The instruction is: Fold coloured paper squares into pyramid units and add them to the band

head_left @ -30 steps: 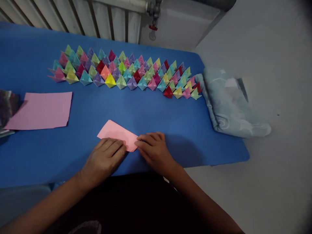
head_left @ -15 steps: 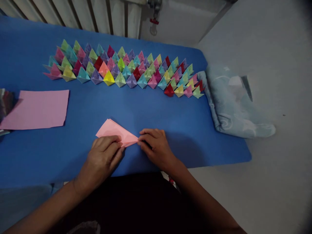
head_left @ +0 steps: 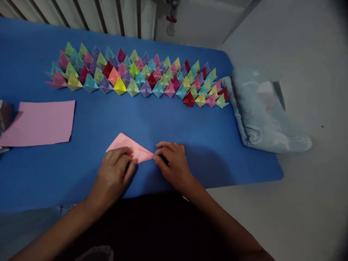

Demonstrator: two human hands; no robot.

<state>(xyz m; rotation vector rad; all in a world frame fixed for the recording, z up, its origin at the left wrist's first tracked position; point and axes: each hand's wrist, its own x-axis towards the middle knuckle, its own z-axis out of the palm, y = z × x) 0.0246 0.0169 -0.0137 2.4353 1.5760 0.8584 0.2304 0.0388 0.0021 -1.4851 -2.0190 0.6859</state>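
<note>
A folded salmon-pink paper (head_left: 124,141) lies on the blue table (head_left: 108,112) in front of me, its narrow tip pointing right. The fingers of my left hand (head_left: 114,174) are bent over its lower left part and grip the near edge. At the narrow tip, the thumb and index finger of my right hand (head_left: 175,165) pinch the paper. A crease line runs along the paper towards that tip. The left fingertips cover part of the folds.
Rows of colourful folded paper pieces (head_left: 133,88) stand along the back of the table. A flat pink sheet (head_left: 45,123) lies at the left, beside a partly visible object (head_left: 5,116). A folded light-blue cloth (head_left: 252,112) rests at the right edge, and a radiator (head_left: 108,18) stands behind.
The near flap of the paper has shifted slightly under my left fingers, and the crease towards the tip shows more. Both hands have barely moved. The view has shifted a little.
</note>
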